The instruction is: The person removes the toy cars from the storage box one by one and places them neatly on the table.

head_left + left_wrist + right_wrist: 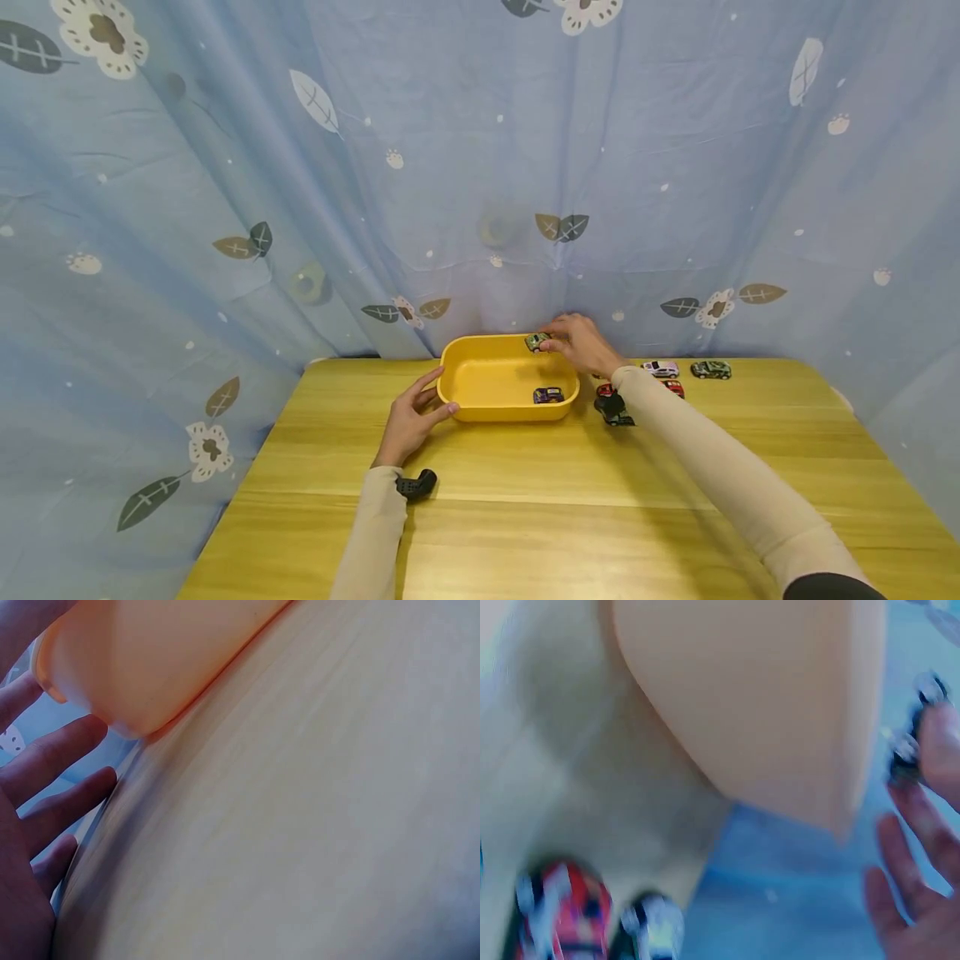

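A yellow plastic bin point(487, 412) stands at the back of the table, with a dark purple toy car point(548, 395) inside its right end. At the bin's left end is my left hand point(408, 421), thumb at the near rim and spread, fairly straight fingers along the side. In the left wrist view, those fingers point(56, 754) lie against and beside the bin's corner. My right hand point(583, 343) pinches a small green toy car point(536, 342) between thumb and fingers, over the bin's far right rim. In the right wrist view the pinched car's wheels show, blurred.
Right of the bin, partly behind my right forearm, are a white-and-purple toy car point(661, 368), red cars point(672, 387) and a dark car point(618, 417). A camouflage-green car point(710, 369) sits farther right. A blue patterned curtain point(480, 167) hangs behind the table point(525, 533).
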Available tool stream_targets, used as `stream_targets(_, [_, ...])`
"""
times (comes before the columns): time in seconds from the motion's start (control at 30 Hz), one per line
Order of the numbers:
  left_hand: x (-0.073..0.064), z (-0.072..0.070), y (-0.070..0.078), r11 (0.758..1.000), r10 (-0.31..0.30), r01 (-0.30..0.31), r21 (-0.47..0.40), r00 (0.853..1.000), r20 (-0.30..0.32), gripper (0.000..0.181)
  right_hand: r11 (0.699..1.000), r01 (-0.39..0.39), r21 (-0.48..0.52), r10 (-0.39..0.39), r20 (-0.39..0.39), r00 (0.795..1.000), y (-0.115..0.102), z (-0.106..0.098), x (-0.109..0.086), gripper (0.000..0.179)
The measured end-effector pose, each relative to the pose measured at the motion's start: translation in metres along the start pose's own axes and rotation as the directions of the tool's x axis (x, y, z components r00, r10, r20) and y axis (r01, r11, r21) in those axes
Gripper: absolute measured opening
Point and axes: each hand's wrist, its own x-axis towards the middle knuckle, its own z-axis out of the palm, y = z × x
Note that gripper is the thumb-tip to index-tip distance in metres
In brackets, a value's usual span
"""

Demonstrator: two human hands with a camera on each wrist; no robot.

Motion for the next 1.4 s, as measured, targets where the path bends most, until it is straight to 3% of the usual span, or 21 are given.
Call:
stream_targets(0.27, [-0.001,0.002,0.0,1.0,-0.005,0.006,0.017,1.0,-0.017,0.07,1.0,0.009,-0.003,-0.009,0.094,0.995,0.015,-0.053,-0.02,0.027])
stream_targets(0.57, [-0.001,-0.001,-0.002,0.998,-0.005,0.007,0.063,1.0,-0.027,0.072,0.997,-0.045,-0.056,0.052,0.143,0.988,0.048,-0.091,-0.06,0.032])
stream_targets(0.8, [0.001,-0.005,-0.001,0.996,0.005,-0.002,0.086,0.999,-0.043,0.072,0.997,-0.045,-0.056,0.052,0.138,0.989,0.071,-0.108,-0.09,0.029])
stream_targets(1.1, [0.003,-0.001,0.0,0.998,-0.002,0.004,0.069,0.999,-0.036,0.071,0.986,-0.025,-0.164,0.039,0.082,0.996,0.104,-0.128,-0.13,0.026])
stream_targets(1.4, [0.004,0.003,-0.002,0.999,-0.018,0.019,0.044,1.0,-0.021,0.07,0.954,-0.145,-0.262,0.172,0.084,0.982,0.123,-0.131,-0.174,0.025])
